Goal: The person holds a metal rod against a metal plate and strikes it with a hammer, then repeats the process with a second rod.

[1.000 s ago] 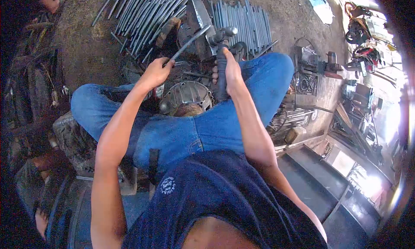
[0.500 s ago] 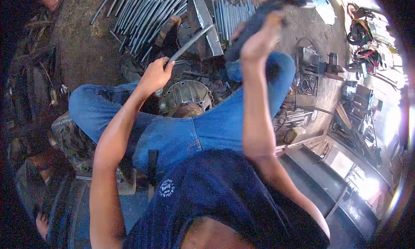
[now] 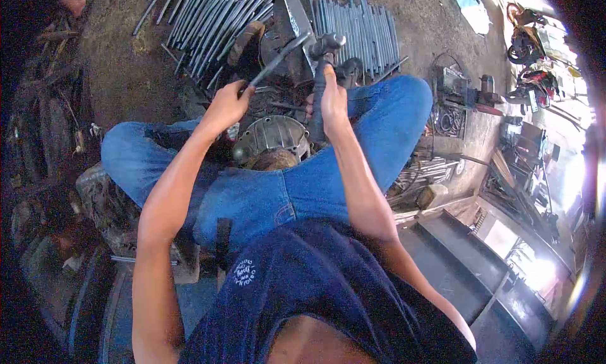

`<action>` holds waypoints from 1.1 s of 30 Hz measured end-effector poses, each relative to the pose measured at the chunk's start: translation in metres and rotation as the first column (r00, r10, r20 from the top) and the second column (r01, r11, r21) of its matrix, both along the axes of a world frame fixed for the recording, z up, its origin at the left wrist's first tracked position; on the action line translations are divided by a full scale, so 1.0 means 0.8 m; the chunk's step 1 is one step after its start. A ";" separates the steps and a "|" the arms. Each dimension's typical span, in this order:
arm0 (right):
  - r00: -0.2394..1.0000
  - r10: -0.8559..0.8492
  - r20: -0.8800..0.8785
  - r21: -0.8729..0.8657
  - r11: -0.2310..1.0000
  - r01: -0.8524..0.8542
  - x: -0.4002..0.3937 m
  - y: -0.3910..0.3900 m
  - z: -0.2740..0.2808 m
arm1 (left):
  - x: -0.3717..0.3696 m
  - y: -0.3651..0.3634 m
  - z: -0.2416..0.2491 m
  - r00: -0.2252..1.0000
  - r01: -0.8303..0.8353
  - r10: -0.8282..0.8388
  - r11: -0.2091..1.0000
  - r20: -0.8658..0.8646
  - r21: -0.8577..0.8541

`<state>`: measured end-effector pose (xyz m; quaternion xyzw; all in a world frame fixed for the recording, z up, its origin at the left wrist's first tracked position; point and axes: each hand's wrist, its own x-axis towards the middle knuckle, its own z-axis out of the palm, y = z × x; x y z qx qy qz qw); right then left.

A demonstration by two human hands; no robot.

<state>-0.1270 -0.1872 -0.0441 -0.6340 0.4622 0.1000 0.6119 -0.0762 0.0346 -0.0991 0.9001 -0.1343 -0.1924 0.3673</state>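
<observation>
- Above the left shin, the left hand (image 3: 226,110) is closed around the near end of a metal rod (image 3: 278,62), with the thumb laid along it.
- Slim, straight and dull grey, the rod has its long axis on a slant, pointing forward and to the right, away from the body. Its far tip lies over a metal bar (image 3: 293,13); whether the two touch cannot be told.
- Over the inner side of the right leg, the right hand (image 3: 334,108) is wrapped around the handle of a hammer (image 3: 320,89), thumb stretched toward the head.
- Dark and thick, the handle runs almost straight forward from the body. The hammer's head sits crosswise at the far end, a rounded steel block with a shiny face turned right, just beside the rod's tip.
- Flat-faced and angular, the metal bar reaches forward, its surface worn bright in patches.
- Between the legs, near the lap, sits a round metal casing (image 3: 273,135), ribbed and dull, with a lobed rim.
- Around these stretch the person's faded blue jeans (image 3: 252,203), the knees spread wide.
- Beyond the bar, on brown, gritty ground (image 3: 120,80), lie a fanned pile of long rods (image 3: 218,26) on the left and a more even row of rods (image 3: 353,35) on the right.
</observation>
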 end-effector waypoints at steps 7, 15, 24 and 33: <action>0.904 0.069 0.421 -0.106 0.994 -0.026 0.055 -0.023 0.169 | -0.001 -0.002 0.020 0.987 -0.028 0.023 0.999 -0.160 -0.028; 0.946 0.143 0.290 -0.448 0.894 0.002 0.070 -0.038 0.001 | -0.005 -0.001 -0.003 0.998 -0.020 0.026 0.994 0.055 -0.111; 0.996 -0.077 0.040 0.130 0.989 0.071 -0.003 -0.026 0.056 | -0.003 -0.003 0.001 0.973 -0.098 0.084 0.994 -0.216 -0.055; 0.984 0.009 0.179 0.078 0.997 -0.023 0.035 -0.032 0.108 | -0.001 -0.006 0.011 0.967 -0.043 0.012 0.992 -0.254 -0.118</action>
